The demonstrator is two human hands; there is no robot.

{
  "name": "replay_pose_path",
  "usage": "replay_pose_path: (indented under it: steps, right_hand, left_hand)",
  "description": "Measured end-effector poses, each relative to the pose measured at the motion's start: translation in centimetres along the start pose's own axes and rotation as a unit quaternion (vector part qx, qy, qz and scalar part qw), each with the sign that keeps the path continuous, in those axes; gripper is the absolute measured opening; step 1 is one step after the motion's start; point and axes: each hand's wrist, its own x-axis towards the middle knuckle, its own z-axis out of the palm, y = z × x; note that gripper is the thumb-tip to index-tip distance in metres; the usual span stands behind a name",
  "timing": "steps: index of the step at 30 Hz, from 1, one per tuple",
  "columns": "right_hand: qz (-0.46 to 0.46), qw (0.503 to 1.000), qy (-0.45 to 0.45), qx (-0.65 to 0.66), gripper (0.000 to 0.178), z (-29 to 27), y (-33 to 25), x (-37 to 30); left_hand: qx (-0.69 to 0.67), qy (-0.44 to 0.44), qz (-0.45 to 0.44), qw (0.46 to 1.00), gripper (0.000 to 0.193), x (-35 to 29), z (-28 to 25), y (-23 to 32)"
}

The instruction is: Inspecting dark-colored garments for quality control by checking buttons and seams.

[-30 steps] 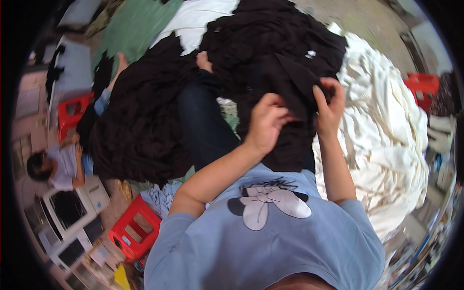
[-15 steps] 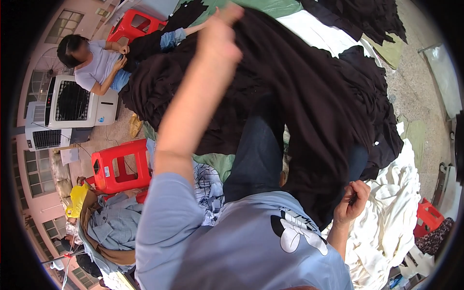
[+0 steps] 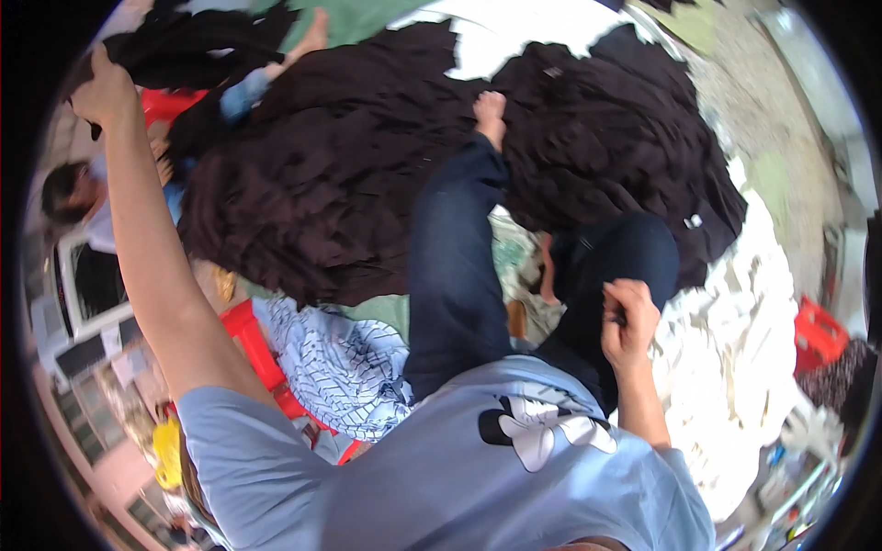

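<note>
Far out at the upper left, my left hand grips a dark brown cloth, its arm stretched straight. The cloth's loose part spreads rightward from the hand. My right hand is curled closed above my right knee, around a small dark thing too hidden to name. Two heaps of dark brown fabric lie before me: a left heap and a right heap. My bare foot rests between them.
White fabric is piled at my right. A patterned blue-white cloth lies left of my legs, by a red stool. Another person sits at the far left, near a white air cooler. Another red stool stands right.
My left arm has swung out to the far left, taking the dark cloth off my legs and the right heap. My right hand has shifted slightly left and up, still closed. The view has shifted.
</note>
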Motion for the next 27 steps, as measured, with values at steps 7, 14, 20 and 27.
replay_pose_path:
  steps: [7, 14, 20, 27]
  right_hand:
    - [0.01, 0.998, 0.028, -0.058, 0.042, -0.9, 1.0, 0.0]
    - [0.025, 0.996, 0.065, -0.064, 0.037, -0.5, 1.4, -0.1]
    - [0.024, 0.996, 0.054, -0.061, 0.032, -0.1, 1.4, 0.6]
    - [0.019, 0.996, 0.083, -0.008, 0.033, -0.3, 2.0, 0.0]
  left_hand:
    - [0.073, -0.664, 0.021, 0.744, 0.025, -30.8, 9.1, 1.6]
    - [-0.042, -0.795, 0.227, 0.561, 0.111, -53.8, 10.2, 22.1]
    - [-0.172, -0.741, -0.362, 0.539, 0.081, -62.2, 7.6, 30.9]
    - [-0.52, -0.507, -0.602, 0.332, 0.044, -49.1, 1.0, 33.7]
